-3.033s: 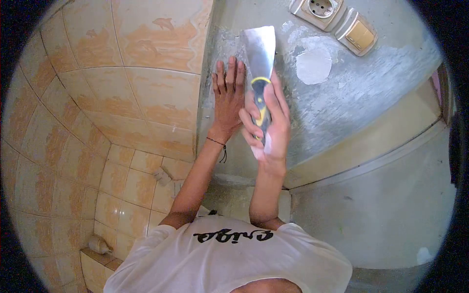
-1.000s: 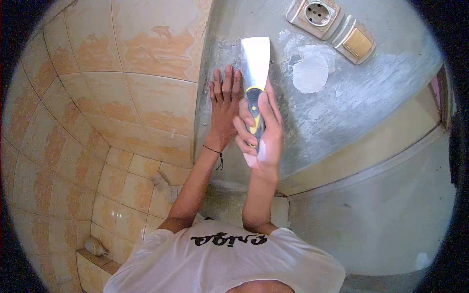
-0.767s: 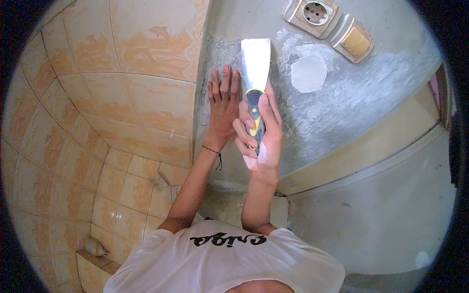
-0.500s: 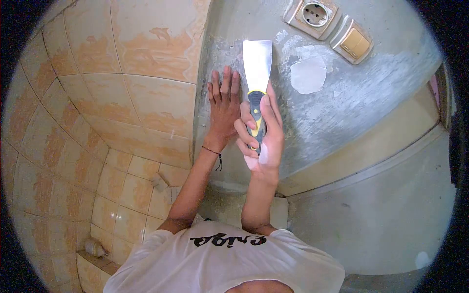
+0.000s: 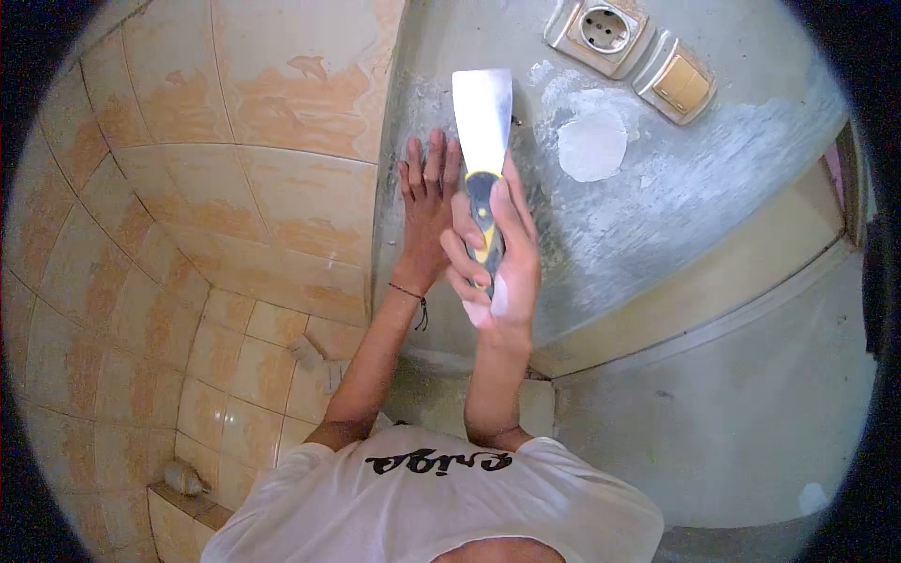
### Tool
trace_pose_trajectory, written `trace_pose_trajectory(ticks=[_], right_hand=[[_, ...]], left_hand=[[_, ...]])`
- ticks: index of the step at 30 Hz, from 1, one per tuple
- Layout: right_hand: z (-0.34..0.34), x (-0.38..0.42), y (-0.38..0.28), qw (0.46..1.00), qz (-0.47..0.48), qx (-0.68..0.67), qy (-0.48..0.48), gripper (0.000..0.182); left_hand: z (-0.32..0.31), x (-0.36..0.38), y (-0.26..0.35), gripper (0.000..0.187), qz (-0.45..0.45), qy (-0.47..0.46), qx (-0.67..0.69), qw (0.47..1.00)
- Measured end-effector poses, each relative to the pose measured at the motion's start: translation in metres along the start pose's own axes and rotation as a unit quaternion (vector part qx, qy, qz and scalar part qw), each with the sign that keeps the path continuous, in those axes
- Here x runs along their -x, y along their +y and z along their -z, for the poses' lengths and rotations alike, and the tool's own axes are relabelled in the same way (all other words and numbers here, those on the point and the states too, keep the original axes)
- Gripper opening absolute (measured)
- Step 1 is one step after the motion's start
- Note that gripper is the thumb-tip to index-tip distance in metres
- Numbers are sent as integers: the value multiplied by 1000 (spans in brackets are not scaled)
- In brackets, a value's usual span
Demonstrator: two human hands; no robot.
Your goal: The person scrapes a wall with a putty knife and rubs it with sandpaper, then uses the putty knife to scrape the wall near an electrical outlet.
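My right hand (image 5: 502, 249) is wrapped round the dark grey and yellow handle of a putty knife (image 5: 484, 117). Its wide metal blade points up, over the grey wall (image 5: 563, 253). To the left, my left hand (image 5: 429, 202) lies on the wall with its fingers stretched out, close to the tile edge. A cord bracelet is round the left wrist. Right of the blade is a whitish round patch (image 5: 592, 145) on the wall. Part of the wall behind the blade and the right hand is hidden.
A power socket (image 5: 603, 30) and a light switch (image 5: 681, 84) are at the top right. Orange-patterned tiles (image 5: 300, 113) cover the left side. A pale ledge (image 5: 713, 281) runs diagonally at the right. A small roundish object (image 5: 184, 477) sits on a tiled ledge at the lower left.
My right hand and the putty knife have moved slightly left, and the blade a little up, uncovering a small dark spot on the wall. My left hand has hardly moved.
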State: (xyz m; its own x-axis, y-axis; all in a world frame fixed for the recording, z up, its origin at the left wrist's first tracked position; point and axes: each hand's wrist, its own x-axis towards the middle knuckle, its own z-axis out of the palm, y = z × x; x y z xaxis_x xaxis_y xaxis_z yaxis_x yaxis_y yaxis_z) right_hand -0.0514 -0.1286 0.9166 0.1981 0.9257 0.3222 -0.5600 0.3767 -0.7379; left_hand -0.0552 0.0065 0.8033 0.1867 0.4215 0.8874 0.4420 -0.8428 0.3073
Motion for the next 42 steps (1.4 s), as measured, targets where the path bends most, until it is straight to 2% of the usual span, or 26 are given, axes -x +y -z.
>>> trace_pose_trajectory(ticks=[5, 7, 16, 19, 21, 23, 27, 42], right_hand=[[2, -1, 6, 999, -2, 1, 47, 48], [0, -3, 4, 1000, 9, 19, 8, 49], [-4, -7, 4, 1000, -2, -5, 11, 50], [-6, 0, 4, 1000, 3, 5, 3, 51], [-3, 2, 7, 999, 9, -9, 51, 51], [-2, -2, 7, 999, 9, 2, 54, 51], [-3, 3, 1, 999, 12, 12, 30, 49], [0, -2, 1, 1000, 5, -4, 29, 50]], left_hand=[[11, -1, 5, 77, -2, 3, 10, 1000], [9, 1, 6, 77, 1, 3, 12, 1000], [1, 0, 2, 75, 0, 11, -2, 1000], [10, -2, 4, 77, -1, 6, 42, 999], [11, -3, 4, 76, 0, 12, 42, 999], [3, -1, 1, 76, -11, 15, -29, 999], [4, -2, 4, 79, 1, 27, 24, 999], [3, -2, 4, 78, 4, 17, -10, 1000]])
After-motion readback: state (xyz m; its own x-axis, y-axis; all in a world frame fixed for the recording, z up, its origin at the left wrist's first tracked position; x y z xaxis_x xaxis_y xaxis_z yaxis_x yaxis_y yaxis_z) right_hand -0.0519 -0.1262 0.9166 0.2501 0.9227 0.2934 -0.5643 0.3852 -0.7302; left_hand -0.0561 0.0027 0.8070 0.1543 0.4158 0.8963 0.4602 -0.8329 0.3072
